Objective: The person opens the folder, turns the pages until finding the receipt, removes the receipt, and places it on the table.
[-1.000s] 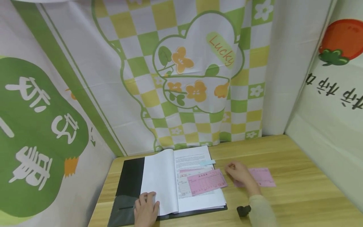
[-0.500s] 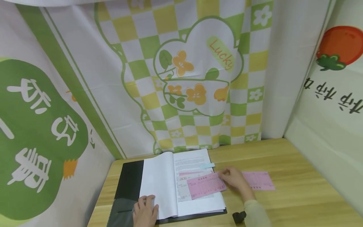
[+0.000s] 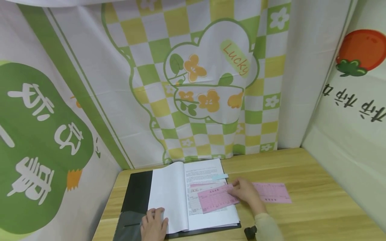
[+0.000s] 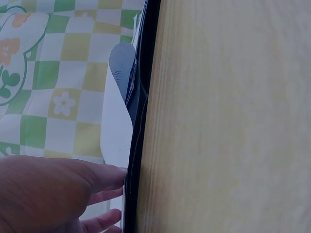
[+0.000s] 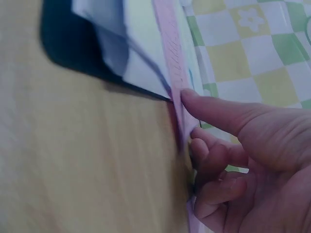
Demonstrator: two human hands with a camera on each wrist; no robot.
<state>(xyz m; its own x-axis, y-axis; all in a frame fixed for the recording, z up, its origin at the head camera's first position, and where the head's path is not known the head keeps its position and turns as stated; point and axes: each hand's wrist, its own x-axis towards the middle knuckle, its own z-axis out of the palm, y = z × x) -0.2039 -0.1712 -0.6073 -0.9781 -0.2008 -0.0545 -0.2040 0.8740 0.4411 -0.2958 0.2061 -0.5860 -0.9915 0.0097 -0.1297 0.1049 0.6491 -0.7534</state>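
On the table an open black folder (image 3: 137, 187) holds white printed sheets, the left page (image 3: 169, 197) turned over. My left hand (image 3: 154, 225) rests on that page's lower left corner, fingers relaxed; in the left wrist view the thumb lies by the folder's edge. A pink printed slip (image 3: 215, 199) lies slanted across the right-hand page (image 3: 215, 219). My right hand (image 3: 245, 194) pinches its right end, thumb on top and fingers beneath in the right wrist view. Under it, a whitish slip (image 3: 195, 203) and another pink edge show.
A second pink slip (image 3: 274, 193) lies on the wooden table (image 3: 316, 207), right of my right hand. A light blue tab (image 3: 221, 176) sticks out from the folder's right side. Patterned cloth (image 3: 205, 140) hangs behind the table.
My right hand has moved left from beside the second pink slip to the right end of the slip on the folder and taken hold of it. My left hand stays on the page.
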